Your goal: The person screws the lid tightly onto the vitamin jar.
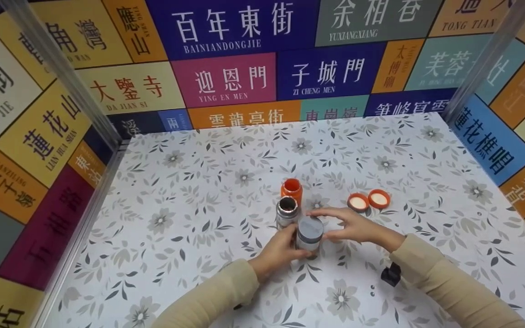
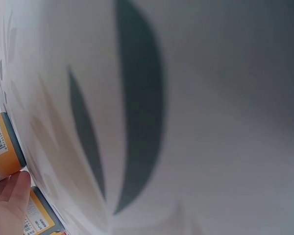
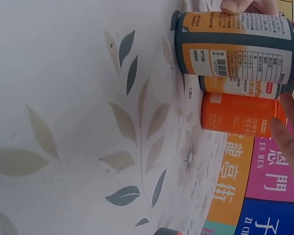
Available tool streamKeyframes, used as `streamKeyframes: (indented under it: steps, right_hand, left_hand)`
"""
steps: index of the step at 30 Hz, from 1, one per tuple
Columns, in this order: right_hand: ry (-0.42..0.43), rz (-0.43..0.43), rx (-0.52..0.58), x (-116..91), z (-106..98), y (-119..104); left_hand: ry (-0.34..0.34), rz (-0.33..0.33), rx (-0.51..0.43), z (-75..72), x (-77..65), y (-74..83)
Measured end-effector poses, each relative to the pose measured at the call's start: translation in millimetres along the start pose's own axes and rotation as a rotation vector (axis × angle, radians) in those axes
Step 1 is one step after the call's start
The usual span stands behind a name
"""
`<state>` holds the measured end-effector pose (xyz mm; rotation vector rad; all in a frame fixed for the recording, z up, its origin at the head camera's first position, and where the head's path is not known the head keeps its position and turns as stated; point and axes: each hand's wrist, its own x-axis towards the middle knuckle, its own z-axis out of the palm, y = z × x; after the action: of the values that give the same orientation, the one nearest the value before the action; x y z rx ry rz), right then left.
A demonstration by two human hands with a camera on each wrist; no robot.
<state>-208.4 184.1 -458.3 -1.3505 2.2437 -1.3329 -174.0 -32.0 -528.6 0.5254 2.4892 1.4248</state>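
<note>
In the head view my left hand (image 1: pixel 277 253) grips the side of a supplement bottle (image 1: pixel 309 243) with a grey lid (image 1: pixel 311 227), standing upright. My right hand (image 1: pixel 356 225) is at the lid's right side, its fingers extended and spread around the rim. Right behind stands a dark grey bottle (image 1: pixel 283 219) without its lid, dark inside. An uncapped orange bottle (image 1: pixel 285 187) stands behind that one. The right wrist view shows the held bottle's orange and white label (image 3: pixel 240 61), with my left fingers along its side and right fingertips (image 3: pixel 284 110) near its top.
Two loose lids lie upside down right of the bottles: a dark-rimmed one (image 1: pixel 358 203) and an orange one (image 1: pixel 379 198). A floral cloth (image 1: pixel 208 173) covers the table. Walls of printed signs (image 1: pixel 226 79) enclose its back and sides. A black wrist device (image 1: pixel 391 274) hangs by my right cuff.
</note>
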Motion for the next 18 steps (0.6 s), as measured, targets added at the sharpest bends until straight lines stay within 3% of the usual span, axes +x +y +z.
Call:
streamKeyframes:
  steps: [9, 18]
  right_hand:
    - [0.103, 0.015, -0.117, -6, 6, 25]
    - [0.080, 0.036, -0.157, -2, 14, 31]
  left_hand:
    - [-0.010, -0.022, 0.020, -0.2, 0.2, 0.9]
    - [-0.009, -0.051, 0.031, -0.4, -0.3, 2.3]
